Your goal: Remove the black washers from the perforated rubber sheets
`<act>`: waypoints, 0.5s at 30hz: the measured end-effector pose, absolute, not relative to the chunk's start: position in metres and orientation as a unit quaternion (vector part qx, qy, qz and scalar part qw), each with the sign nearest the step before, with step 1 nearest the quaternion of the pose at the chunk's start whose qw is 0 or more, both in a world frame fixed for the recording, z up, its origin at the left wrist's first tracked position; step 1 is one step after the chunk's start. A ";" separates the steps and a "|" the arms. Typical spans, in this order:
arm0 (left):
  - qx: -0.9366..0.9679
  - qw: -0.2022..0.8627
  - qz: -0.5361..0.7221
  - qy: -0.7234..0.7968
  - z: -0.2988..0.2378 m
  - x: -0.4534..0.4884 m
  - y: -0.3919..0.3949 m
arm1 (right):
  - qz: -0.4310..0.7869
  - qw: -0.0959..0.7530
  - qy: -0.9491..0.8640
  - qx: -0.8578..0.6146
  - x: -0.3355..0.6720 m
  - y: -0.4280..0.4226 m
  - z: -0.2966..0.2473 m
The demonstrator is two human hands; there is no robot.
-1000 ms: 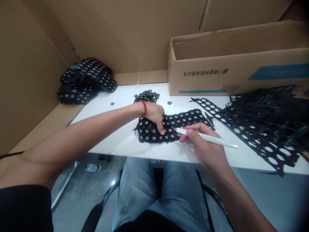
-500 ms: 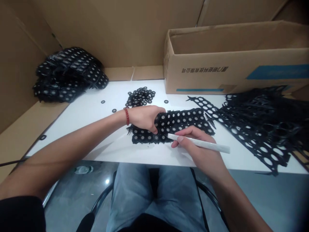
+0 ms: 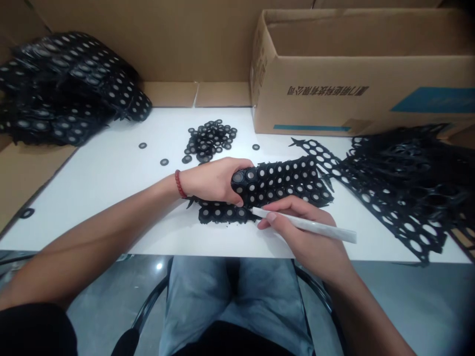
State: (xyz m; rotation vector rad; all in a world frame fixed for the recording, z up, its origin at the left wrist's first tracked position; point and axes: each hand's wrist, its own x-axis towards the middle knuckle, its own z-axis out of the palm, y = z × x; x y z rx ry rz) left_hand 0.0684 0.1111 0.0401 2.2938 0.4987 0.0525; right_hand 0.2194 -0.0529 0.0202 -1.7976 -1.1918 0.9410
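On the white table lies a black rubber-like sheet [image 3: 282,180] with rows of round pieces, their centres pale. My left hand [image 3: 218,180], a red bead bracelet at its wrist, is closed on the sheet's left part, which bends up under the fingers. A white pen-shaped tool [image 3: 308,225] is held in my right hand [image 3: 311,237] between thumb and fingers. Its tip meets the sheet's near row, just right of my left thumb; the exact contact is too small to tell. Behind my left hand is a heap of loose black rings [image 3: 210,138].
A large open cardboard box [image 3: 315,94] stands at the back right. Punched-out black webbing [image 3: 401,183] is piled on the right. More dotted black sheets [image 3: 74,84] are heaped at the back left. A few single rings [image 3: 164,162] lie scattered on the white table [image 3: 111,173].
The camera view has shifted slightly. My left hand has lifted the sheet's left part, so it bulges up more. The white tool stays at the near row, its tip slightly further left.
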 end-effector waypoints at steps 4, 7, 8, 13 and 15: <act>0.909 0.372 0.025 0.184 0.039 0.066 0.108 | 0.362 0.372 -0.473 -0.712 0.219 -0.054 0.018; 0.920 0.342 0.020 0.192 0.039 0.066 0.105 | 0.353 0.371 -0.482 -0.711 0.220 -0.055 0.016; 0.922 0.333 0.016 0.198 0.039 0.066 0.104 | 0.351 0.370 -0.484 -0.711 0.220 -0.055 0.015; 0.915 0.325 -0.016 0.238 0.043 0.067 0.100 | 0.344 0.373 -0.495 -0.705 0.219 -0.055 0.016; 0.916 0.339 0.001 0.212 0.042 0.066 0.100 | 0.345 0.374 -0.499 -0.702 0.218 -0.056 0.016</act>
